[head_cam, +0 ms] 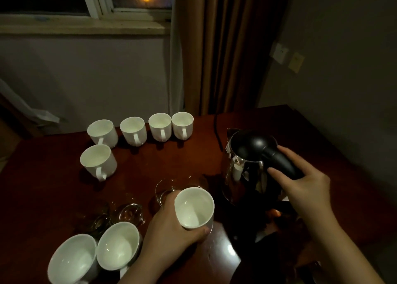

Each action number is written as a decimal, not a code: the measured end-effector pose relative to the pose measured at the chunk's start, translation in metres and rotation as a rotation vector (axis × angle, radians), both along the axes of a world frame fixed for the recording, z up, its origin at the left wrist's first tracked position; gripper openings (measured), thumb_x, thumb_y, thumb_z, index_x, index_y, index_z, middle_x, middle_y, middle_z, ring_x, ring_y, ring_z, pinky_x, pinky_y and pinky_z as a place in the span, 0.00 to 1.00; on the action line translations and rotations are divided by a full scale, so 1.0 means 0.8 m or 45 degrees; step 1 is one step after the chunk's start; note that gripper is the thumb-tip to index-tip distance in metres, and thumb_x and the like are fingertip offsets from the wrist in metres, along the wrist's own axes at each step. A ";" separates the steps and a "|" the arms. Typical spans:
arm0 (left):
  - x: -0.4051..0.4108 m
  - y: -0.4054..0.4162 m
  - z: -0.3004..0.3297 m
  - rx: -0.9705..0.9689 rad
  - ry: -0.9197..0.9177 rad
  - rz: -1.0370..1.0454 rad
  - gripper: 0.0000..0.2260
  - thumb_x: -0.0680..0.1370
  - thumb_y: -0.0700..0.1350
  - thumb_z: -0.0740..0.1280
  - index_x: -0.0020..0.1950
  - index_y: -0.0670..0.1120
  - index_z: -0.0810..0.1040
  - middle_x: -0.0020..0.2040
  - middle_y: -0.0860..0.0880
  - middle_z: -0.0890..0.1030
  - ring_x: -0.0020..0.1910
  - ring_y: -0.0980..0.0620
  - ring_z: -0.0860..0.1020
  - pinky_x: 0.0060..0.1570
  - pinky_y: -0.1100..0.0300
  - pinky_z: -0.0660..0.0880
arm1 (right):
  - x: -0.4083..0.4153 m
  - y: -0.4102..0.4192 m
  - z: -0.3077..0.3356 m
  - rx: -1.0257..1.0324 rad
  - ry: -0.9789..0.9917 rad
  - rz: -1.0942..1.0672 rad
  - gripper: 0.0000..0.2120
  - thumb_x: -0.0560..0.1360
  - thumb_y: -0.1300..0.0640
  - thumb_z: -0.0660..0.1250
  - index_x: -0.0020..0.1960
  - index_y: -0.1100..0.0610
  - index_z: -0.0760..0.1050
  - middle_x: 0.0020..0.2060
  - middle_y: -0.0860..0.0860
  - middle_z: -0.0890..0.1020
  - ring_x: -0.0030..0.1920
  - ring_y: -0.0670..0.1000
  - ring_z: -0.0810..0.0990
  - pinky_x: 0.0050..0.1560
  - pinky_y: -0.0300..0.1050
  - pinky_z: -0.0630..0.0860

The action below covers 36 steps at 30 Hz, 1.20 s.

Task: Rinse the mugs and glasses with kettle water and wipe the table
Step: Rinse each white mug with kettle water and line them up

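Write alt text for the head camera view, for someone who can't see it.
A person's left hand holds a white mug while the right hand grips the black handle of a steel kettle on a dark wooden table. Seven more white mugs and some clear glasses stand on the table, in a dim room.

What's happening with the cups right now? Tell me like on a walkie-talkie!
Left hand grips white mug. Right hand wraps kettle handle, kettle upright. Glasses crowd the table beside the mug.
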<state>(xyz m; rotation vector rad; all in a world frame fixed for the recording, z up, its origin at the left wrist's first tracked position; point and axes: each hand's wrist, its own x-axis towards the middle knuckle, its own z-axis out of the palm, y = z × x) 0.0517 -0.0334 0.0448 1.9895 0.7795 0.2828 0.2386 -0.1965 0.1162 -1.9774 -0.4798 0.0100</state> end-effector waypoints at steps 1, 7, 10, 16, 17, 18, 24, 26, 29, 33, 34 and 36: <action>0.000 0.001 -0.001 0.003 0.000 0.012 0.33 0.52 0.67 0.70 0.54 0.70 0.61 0.52 0.70 0.70 0.51 0.69 0.70 0.43 0.71 0.67 | 0.002 -0.005 0.010 -0.008 0.001 0.036 0.26 0.66 0.63 0.74 0.58 0.42 0.73 0.53 0.43 0.77 0.53 0.45 0.76 0.54 0.40 0.74; 0.004 0.002 -0.005 0.038 0.002 0.024 0.32 0.59 0.58 0.77 0.53 0.68 0.60 0.51 0.69 0.70 0.50 0.60 0.72 0.43 0.65 0.68 | 0.005 -0.036 0.078 -0.075 -0.025 0.362 0.25 0.62 0.58 0.75 0.50 0.32 0.76 0.46 0.36 0.79 0.48 0.35 0.80 0.42 0.35 0.80; 0.005 0.003 -0.009 0.078 0.026 -0.029 0.33 0.59 0.58 0.77 0.54 0.68 0.60 0.51 0.68 0.70 0.51 0.59 0.72 0.45 0.63 0.70 | 0.002 -0.044 0.092 -0.149 0.031 0.495 0.24 0.56 0.51 0.72 0.50 0.32 0.77 0.47 0.39 0.82 0.48 0.38 0.81 0.40 0.31 0.78; 0.002 0.002 -0.010 0.128 0.037 -0.084 0.34 0.60 0.58 0.77 0.56 0.68 0.58 0.51 0.71 0.68 0.52 0.60 0.71 0.45 0.62 0.70 | -0.011 -0.054 0.093 -0.356 -0.004 0.649 0.25 0.57 0.49 0.73 0.52 0.31 0.76 0.50 0.36 0.81 0.46 0.37 0.81 0.43 0.30 0.77; 0.000 0.001 -0.010 0.142 0.046 -0.092 0.34 0.60 0.58 0.76 0.57 0.68 0.58 0.50 0.71 0.68 0.52 0.60 0.72 0.46 0.61 0.70 | -0.014 -0.054 0.093 -0.380 -0.008 0.660 0.24 0.57 0.49 0.73 0.51 0.32 0.76 0.50 0.35 0.81 0.45 0.36 0.81 0.41 0.27 0.76; -0.001 0.001 -0.011 0.152 0.053 -0.099 0.34 0.60 0.58 0.76 0.57 0.68 0.57 0.50 0.70 0.68 0.52 0.59 0.72 0.46 0.61 0.71 | -0.017 -0.053 0.093 -0.394 -0.005 0.668 0.24 0.57 0.49 0.73 0.51 0.33 0.77 0.50 0.35 0.81 0.44 0.35 0.81 0.39 0.26 0.75; -0.007 -0.004 -0.014 0.148 0.065 -0.129 0.33 0.61 0.60 0.74 0.60 0.66 0.60 0.51 0.69 0.70 0.52 0.60 0.73 0.49 0.59 0.73 | -0.033 -0.047 0.106 -0.539 -0.053 0.710 0.24 0.61 0.54 0.75 0.53 0.37 0.75 0.50 0.33 0.77 0.40 0.29 0.79 0.33 0.23 0.72; -0.009 -0.004 -0.014 0.147 0.077 -0.127 0.34 0.61 0.60 0.74 0.61 0.65 0.60 0.50 0.69 0.69 0.52 0.60 0.73 0.50 0.59 0.73 | -0.036 -0.045 0.113 -0.616 -0.077 0.739 0.24 0.64 0.58 0.75 0.54 0.38 0.75 0.50 0.33 0.76 0.34 0.28 0.77 0.29 0.22 0.69; -0.010 -0.004 -0.016 0.134 0.086 -0.137 0.35 0.61 0.59 0.74 0.63 0.64 0.60 0.54 0.67 0.71 0.54 0.60 0.73 0.51 0.57 0.74 | -0.039 -0.041 0.123 -0.701 -0.067 0.800 0.24 0.65 0.58 0.74 0.56 0.40 0.74 0.49 0.35 0.77 0.30 0.28 0.76 0.26 0.23 0.68; -0.009 -0.005 -0.017 0.089 0.090 -0.162 0.34 0.60 0.59 0.71 0.63 0.64 0.61 0.55 0.64 0.73 0.53 0.60 0.74 0.51 0.56 0.75 | -0.043 -0.033 0.133 -0.784 -0.041 0.864 0.24 0.67 0.58 0.73 0.56 0.40 0.71 0.49 0.35 0.76 0.24 0.29 0.74 0.23 0.25 0.68; -0.009 -0.005 -0.017 0.086 0.094 -0.167 0.33 0.61 0.58 0.71 0.62 0.64 0.61 0.55 0.64 0.73 0.53 0.60 0.74 0.51 0.56 0.75 | -0.044 -0.032 0.135 -0.812 -0.043 0.883 0.23 0.67 0.58 0.73 0.56 0.40 0.70 0.49 0.34 0.74 0.24 0.29 0.74 0.23 0.25 0.68; -0.008 -0.006 -0.018 0.082 0.099 -0.175 0.33 0.61 0.58 0.71 0.63 0.64 0.61 0.56 0.64 0.73 0.54 0.60 0.74 0.51 0.56 0.76 | -0.045 -0.028 0.138 -0.873 -0.061 0.920 0.23 0.68 0.57 0.72 0.56 0.39 0.69 0.48 0.31 0.72 0.24 0.27 0.72 0.24 0.24 0.68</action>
